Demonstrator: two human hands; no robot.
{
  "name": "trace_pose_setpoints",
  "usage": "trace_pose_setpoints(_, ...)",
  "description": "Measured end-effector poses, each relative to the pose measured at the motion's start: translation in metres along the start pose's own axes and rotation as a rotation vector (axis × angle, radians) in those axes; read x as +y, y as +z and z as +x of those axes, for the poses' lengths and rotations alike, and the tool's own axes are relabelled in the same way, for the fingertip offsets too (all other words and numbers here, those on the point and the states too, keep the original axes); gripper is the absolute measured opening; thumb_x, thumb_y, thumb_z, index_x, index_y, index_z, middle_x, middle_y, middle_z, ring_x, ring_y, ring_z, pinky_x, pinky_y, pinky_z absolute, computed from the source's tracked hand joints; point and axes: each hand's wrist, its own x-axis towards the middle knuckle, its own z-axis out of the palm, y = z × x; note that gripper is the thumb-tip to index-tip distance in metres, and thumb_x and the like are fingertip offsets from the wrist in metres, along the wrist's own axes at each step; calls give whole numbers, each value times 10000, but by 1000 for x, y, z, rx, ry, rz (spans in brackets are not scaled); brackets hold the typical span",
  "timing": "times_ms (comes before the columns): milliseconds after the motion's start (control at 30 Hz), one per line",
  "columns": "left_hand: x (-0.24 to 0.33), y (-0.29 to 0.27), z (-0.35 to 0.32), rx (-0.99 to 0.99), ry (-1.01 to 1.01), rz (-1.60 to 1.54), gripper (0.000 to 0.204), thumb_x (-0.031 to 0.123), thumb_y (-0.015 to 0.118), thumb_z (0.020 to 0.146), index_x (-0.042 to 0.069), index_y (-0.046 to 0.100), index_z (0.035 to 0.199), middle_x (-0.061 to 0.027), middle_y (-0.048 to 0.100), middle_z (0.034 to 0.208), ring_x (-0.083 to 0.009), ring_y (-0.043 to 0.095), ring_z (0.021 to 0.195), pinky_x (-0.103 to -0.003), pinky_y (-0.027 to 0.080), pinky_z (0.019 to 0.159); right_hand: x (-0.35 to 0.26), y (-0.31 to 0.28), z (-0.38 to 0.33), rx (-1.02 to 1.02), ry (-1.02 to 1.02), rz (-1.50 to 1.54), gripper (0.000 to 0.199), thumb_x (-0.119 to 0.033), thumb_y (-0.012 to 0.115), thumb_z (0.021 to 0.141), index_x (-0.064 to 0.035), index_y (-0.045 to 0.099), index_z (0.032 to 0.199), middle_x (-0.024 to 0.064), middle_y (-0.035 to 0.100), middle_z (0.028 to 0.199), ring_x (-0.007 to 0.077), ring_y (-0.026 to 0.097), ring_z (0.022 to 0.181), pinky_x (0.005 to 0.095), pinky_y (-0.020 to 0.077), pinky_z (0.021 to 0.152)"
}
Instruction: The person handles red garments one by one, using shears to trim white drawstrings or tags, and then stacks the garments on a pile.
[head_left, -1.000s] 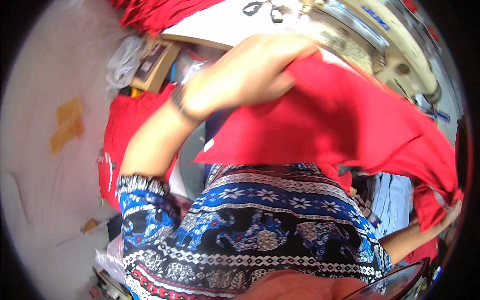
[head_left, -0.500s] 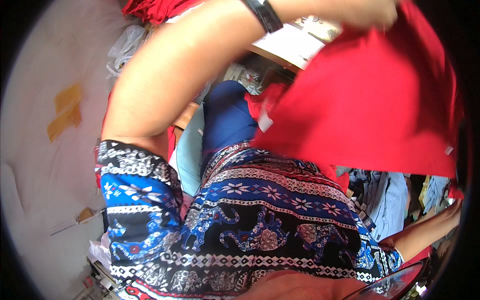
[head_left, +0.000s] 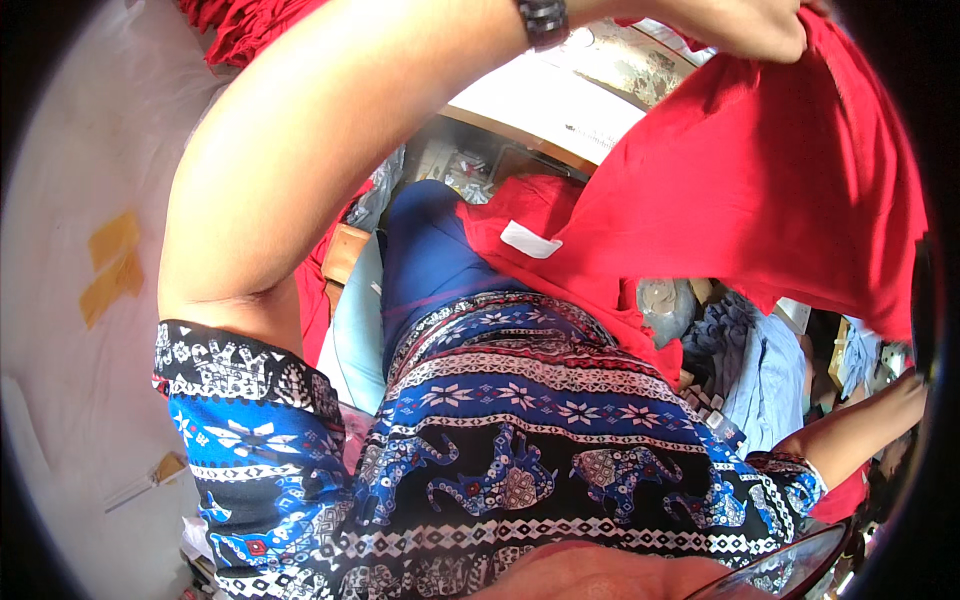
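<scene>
Ideally, we'd hold the red cloth (head_left: 740, 190) taut, left hand (head_left: 762, 30) pinching its top, though we cannot tell whether the right hand (head_left: 908, 400) grips.

Cloth (head_left: 740, 180) hangs from my left fingers (head_left: 795, 38), ahead and to the right, its lower part lying over my lap (head_left: 425, 235). The tabletop (head_left: 535, 95) stands before me, beyond my lap and partly behind the cloth. A fabric heap (head_left: 245, 25) lies far left, past my left arm (head_left: 320, 130); other garments (head_left: 765, 380) lie right, near my right forearm (head_left: 855, 435).
</scene>
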Motion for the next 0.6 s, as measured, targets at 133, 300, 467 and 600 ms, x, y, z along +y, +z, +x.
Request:
trace_pose_setpoints(133,24,18,9,-55,127,23,331,90,474,760,11,625,1043,-232,635,994,-378,604,965,-463,477,830,27,60,-19,-156,164,297,424,-141,557,901,-10,475,1296,120,536,1287,220,536,1157,374,425,995)
trace_pose_setpoints(300,32,17,-22,-277,-70,98,351,247,613,759,66,641,1058,-165,650,984,-335,614,995,-466,484,834,70,149,-29,-262,355,544,430,-135,562,899,-14,470,1300,120,536,1288,219,538,1158,377,428,992)
trace_pose_setpoints(467,69,-55,-191,-594,-531,226,952,467,776,660,91,346,1422,-136,519,1267,-320,459,1232,-507,313,1027,66,134,-11,-290,314,548,423,-128,559,899,-8,477,1297,119,541,1284,218,534,1162,373,423,996)
trace_pose_setpoints(600,107,-117,-365,-1004,-1339,576,524,189,609,843,130,442,1336,-135,639,1104,-275,586,1093,-595,301,1015,62,97,-14,-323,325,526,415,-122,555,901,-1,485,1292,118,545,1279,217,531,1166,368,417,1001)
